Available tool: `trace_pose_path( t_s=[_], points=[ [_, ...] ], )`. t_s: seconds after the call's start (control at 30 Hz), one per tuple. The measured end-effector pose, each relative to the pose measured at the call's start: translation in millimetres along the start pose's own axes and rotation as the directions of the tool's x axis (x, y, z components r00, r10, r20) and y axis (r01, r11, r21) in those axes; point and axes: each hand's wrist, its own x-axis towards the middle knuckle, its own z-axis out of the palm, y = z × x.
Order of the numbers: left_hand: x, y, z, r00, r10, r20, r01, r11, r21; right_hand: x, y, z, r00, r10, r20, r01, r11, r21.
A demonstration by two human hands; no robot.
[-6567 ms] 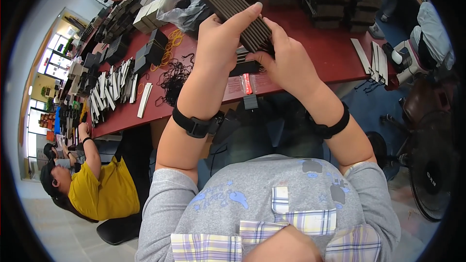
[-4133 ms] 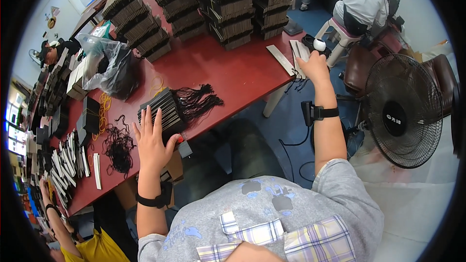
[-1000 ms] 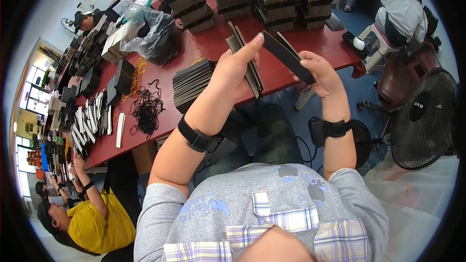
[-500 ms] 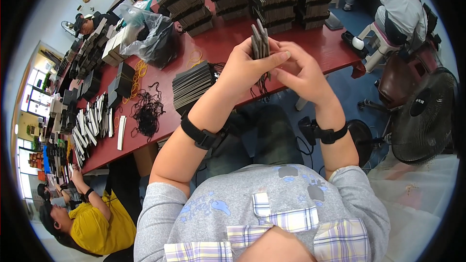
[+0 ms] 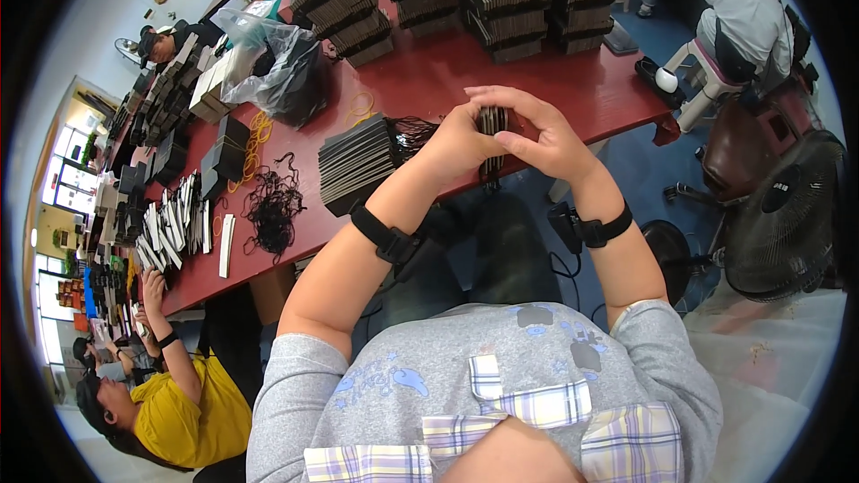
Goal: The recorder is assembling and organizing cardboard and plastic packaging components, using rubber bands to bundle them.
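Observation:
A small bundle of thin dark cards (image 5: 491,123) stands on edge between my two hands near the table's front edge. My left hand (image 5: 458,140) is closed round the bundle's left side, its thumb against the near face. The fingers of my right hand (image 5: 548,132) arch over the top of the cards, with the thumb pressed to the near side. Below the hands dark strands hang from the bundle. Left of my left hand, a long row of similar dark cards (image 5: 351,161) lies on the table, with black cords (image 5: 413,136) trailing from its right end.
Tall stacks of dark cards (image 5: 501,4) line the far side of the red table (image 5: 403,72). To the left are a tangle of black cord (image 5: 273,206), white strips (image 5: 174,224), yellow bands (image 5: 258,139) and a plastic bag (image 5: 286,67). A black fan (image 5: 778,215) stands at right.
The bundle is lower and more even; earlier it stuck up above my hands with its ends fanned. My right hand's fingers have moved over its top. A person in yellow at left has raised a hand.

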Motion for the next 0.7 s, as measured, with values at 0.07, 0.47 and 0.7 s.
trace_pose_path(
  t_s=[0.07, 0.47, 0.7],
  points=[
    [0.5, 0.6, 1.5, 1.0, -0.002, 0.024, 0.003, 0.999, -0.043, -1.2, 3.6, 4.0, 0.997, 0.04, -0.062, -0.042, 0.998, -0.036],
    [-13.6, 35.3, 8.2, 0.986, 0.135, 0.099, -0.155, 0.958, 0.241, 5.0, -2.3, -2.3, 0.992, 0.073, -0.101, -0.071, 0.997, 0.028],
    [-22.0, 46.1, 3.6, 0.99, 0.081, 0.115, -0.083, 0.996, 0.016, 19.6, -31.5, 7.3, 0.941, 0.27, -0.201, -0.187, 0.916, 0.355]
  ],
)
